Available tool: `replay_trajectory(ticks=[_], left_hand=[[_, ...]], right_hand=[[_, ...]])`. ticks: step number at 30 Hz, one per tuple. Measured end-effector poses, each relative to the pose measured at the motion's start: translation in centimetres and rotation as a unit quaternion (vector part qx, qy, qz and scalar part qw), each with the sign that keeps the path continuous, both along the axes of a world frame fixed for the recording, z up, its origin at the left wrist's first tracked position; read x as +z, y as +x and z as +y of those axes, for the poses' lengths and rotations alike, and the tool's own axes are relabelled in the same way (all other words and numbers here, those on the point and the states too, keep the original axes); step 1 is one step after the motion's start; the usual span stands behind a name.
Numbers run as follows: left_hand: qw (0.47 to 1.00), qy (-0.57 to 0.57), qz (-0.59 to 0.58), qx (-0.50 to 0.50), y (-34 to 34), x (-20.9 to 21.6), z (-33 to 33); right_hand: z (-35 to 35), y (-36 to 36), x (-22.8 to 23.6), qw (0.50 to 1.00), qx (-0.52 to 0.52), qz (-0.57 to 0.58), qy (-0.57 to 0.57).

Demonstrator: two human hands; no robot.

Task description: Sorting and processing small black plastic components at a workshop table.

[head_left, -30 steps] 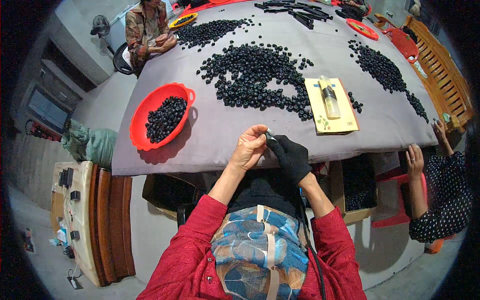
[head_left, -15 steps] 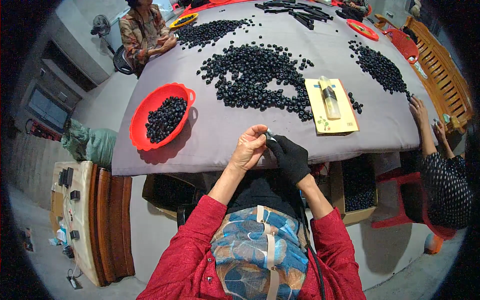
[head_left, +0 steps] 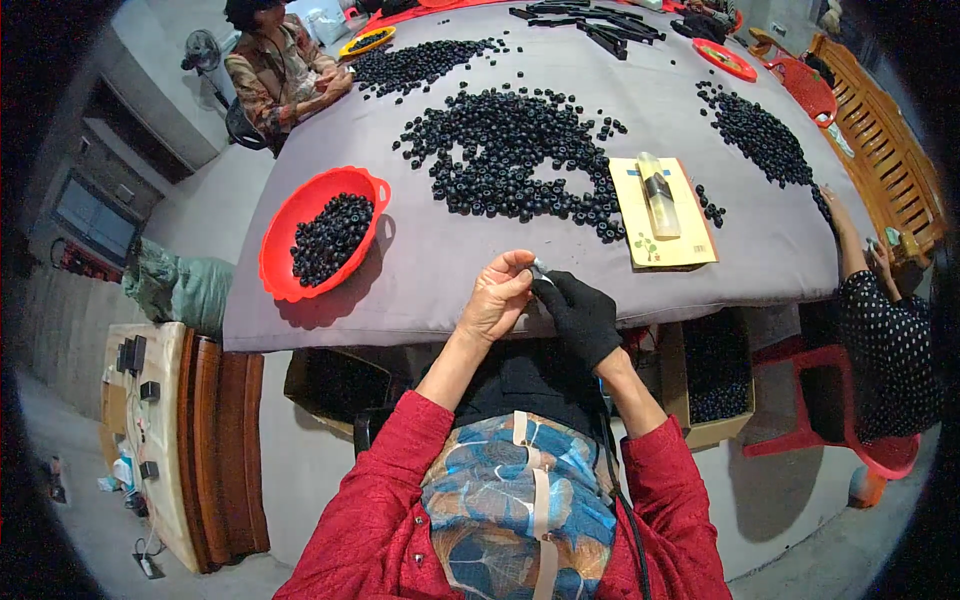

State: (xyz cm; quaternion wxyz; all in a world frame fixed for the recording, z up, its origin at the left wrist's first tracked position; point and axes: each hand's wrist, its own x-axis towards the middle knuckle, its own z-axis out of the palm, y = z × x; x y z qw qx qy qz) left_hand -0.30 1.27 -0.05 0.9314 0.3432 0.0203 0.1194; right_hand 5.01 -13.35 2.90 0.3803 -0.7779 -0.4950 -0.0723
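Currently, my bare left hand (head_left: 497, 296) pinches a small greyish-white piece (head_left: 540, 267), too tiny to identify, between thumb and forefinger. The piece sits at the fingertips, between both hands; my black-gloved right hand (head_left: 580, 318) meets it from the right, fingers bunched, though whether they grip it I cannot tell. Position: over the near edge of the grey cloth-covered table (head_left: 430, 270), short of the heaped round black beads (head_left: 500, 140). Red scalloped bowl (head_left: 281, 240), partly bead-filled, well left; flat yellow booklet (head_left: 695, 225) to the right.

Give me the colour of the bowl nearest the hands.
Bright red; the bowl shows best in the head view.
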Motion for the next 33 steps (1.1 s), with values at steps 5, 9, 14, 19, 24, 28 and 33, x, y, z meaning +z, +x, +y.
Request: replay_trajectory(ticks=[5,9,14,19,24,28,33], left_hand=[[1.0,0.009,0.006,-0.001,0.0,-0.2,0.1],[1.0,0.0,-0.006,-0.013,0.2,-1.3,0.8],[1.0,-0.004,0.0,-0.018,0.1,-1.3,0.8],[1.0,0.0,-0.001,-0.018,0.1,-1.1,0.7],[1.0,-0.003,-0.012,-0.02,0.1,-1.0,0.8],[1.0,0.002,-0.014,-0.01,0.2,-1.1,0.6],[1.0,0.006,-0.022,-0.002,0.3,-1.2,0.6]], right_hand=[[-0.1,-0.3,0.8,0.998,-0.004,0.068,0.001],[0.2,-0.5,1.2,0.984,-0.024,0.176,0.002],[0.1,-0.5,1.3,0.988,-0.027,0.151,-0.013],[-0.1,0.1,0.1,0.999,0.0,-0.054,-0.007],[-0.1,-0.1,0.9,0.994,-0.009,0.095,-0.047],[-0.2,0.2,0.1,0.997,-0.004,0.076,-0.023],[-0.1,0.1,0.3,0.998,-0.012,0.046,-0.041]])
